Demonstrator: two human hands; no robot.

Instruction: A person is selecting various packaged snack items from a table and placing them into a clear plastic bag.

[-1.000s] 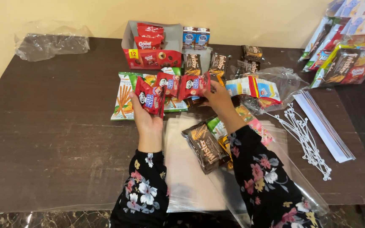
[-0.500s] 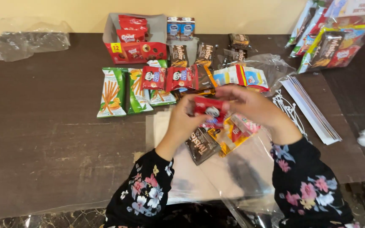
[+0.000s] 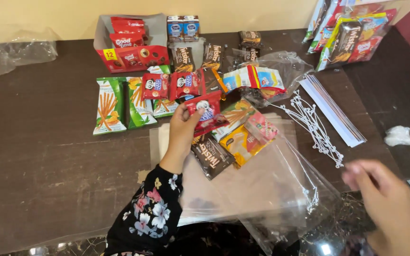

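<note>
My left hand [image 3: 182,128] holds a small red snack packet [image 3: 207,113] over a cluster of packets: a brown wafer packet [image 3: 212,159], an orange packet [image 3: 243,144] and a pink one [image 3: 262,128]. These lie on a stack of clear plastic bags [image 3: 243,189]. My right hand [image 3: 385,199] is blurred at the lower right and pinches the edge of a clear plastic bag [image 3: 304,185], lifting it off the stack.
Green stick-snack packets [image 3: 107,106], red biscuit packets [image 3: 169,85] and an open red carton [image 3: 131,47] lie on the dark table [image 3: 39,156]. White ties [image 3: 314,125], white cards [image 3: 333,109], more snack bags [image 3: 352,38], a crumpled tissue [image 3: 398,135].
My right hand let go of the red packet and swung down to the lower right, taking the bag's edge. My left hand keeps the red packet over the pile.
</note>
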